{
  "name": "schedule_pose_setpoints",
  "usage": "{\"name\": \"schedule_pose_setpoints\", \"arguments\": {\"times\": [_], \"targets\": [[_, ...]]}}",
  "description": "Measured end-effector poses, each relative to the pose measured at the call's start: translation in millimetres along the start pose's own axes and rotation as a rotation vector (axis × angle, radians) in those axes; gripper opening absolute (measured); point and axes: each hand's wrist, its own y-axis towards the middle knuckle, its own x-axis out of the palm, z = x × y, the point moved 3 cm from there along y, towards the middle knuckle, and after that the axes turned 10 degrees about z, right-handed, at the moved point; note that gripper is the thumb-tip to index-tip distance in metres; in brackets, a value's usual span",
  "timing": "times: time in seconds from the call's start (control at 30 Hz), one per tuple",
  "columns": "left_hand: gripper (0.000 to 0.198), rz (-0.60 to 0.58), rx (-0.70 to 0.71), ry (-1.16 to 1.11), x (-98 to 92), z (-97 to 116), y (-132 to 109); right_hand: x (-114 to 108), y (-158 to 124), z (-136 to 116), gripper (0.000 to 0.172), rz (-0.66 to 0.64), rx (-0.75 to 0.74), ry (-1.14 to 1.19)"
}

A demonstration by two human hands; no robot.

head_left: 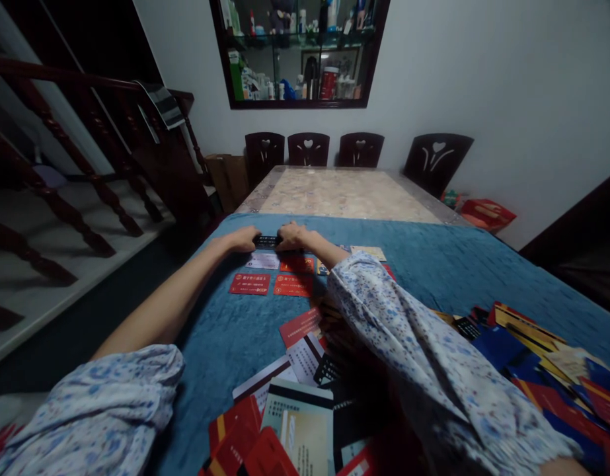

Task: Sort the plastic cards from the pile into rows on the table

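Observation:
A black card [267,242] lies flat near the far left part of the blue cloth. My left hand [245,238] has its fingers on the card's left end, and my right hand [291,237] grips its right end. Just nearer to me are a pale card [262,261] and an orange-red card [297,265]. Below these, a red card [250,284] and another red card [293,286] lie side by side. More cards to the right are partly hidden by my right forearm.
A loose heap of cards [305,423] spreads at the near edge, partly under my right sleeve. Another pile [537,357] lies at the right. The blue cloth [433,264] covers the near table; dark chairs [361,151] stand beyond its bare far part [339,192].

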Motion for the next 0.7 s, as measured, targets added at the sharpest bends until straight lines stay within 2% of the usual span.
{"name": "schedule_pose_setpoints", "arguments": {"times": [0.17, 0.37, 0.7], "targets": [[0.038, -0.023, 0.007, 0.028, 2.5, -0.2, 1.4, 1.3, 2.6, 0.6, 0.044, -0.018, 0.023, 0.041], [0.027, -0.003, -0.02, 0.057, 3.5, 0.6, 4.5, 3.1, 3.9, 1.3, 0.044, 0.005, 0.051, 0.058], [0.017, -0.05, -0.012, 0.064, -5.4, 12.9, 1.0, -1.0, 1.7, 1.1, 0.045, 0.012, 0.047, 0.068]]}}
